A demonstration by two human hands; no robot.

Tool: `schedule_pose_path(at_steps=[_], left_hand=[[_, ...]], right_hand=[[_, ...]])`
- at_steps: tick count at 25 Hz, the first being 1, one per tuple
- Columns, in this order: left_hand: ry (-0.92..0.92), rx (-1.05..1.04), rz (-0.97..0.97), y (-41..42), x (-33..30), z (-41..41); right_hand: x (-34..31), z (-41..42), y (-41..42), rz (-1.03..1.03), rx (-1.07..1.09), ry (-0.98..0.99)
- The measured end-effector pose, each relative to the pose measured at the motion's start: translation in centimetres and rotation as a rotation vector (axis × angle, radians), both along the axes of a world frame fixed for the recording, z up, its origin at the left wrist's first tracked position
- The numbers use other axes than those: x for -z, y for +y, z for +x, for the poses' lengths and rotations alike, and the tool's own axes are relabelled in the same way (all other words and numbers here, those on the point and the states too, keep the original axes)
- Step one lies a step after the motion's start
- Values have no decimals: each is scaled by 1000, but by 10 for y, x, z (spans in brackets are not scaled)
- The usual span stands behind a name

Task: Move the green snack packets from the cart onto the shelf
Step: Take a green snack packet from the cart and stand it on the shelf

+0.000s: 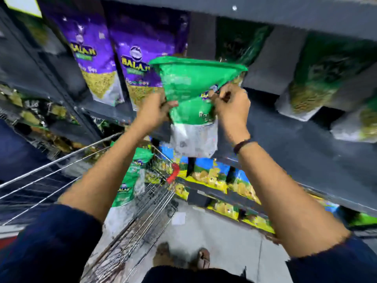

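Observation:
I hold a green snack packet (pixel 189 86) up in front of the grey shelf (pixel 285 135), its white lower part hanging down. My left hand (pixel 157 111) grips its left side and my right hand (pixel 230 105) pinches its right side. Below, more green packets (pixel 130 180) stand in the wire cart (pixel 146 217). Other green packets (pixel 324 74) sit on the shelf at the right, blurred.
Purple snack packets (pixel 98 58) stand on the shelf to the left of the held packet. Yellow and blue packets (pixel 216 176) fill the lower shelves. The upper shelf board (pixel 265 11) hangs close overhead. My feet stand on the grey floor (pixel 224 237) beside the cart.

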State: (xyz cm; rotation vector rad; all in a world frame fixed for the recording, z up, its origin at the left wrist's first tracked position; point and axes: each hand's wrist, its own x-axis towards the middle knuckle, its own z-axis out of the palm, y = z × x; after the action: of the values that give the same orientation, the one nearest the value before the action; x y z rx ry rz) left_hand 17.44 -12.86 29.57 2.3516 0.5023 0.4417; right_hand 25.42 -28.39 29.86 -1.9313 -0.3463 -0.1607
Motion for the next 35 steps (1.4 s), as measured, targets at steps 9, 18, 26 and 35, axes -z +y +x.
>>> schedule_pose_path(at_steps=[9,18,26,35], left_hand=[[18,79,-227,-20,23,111],[-147,-167,-941,-35,53,111],[-9,-111,-997,-49,72,117],[-170,-243,-810,-37,98,91]], right_hand=[[22,76,-17,93,88,16],[96,36,-10,322,111,411],[100,71,-20,369,-6,464],[116,69,-15,466,242,327]])
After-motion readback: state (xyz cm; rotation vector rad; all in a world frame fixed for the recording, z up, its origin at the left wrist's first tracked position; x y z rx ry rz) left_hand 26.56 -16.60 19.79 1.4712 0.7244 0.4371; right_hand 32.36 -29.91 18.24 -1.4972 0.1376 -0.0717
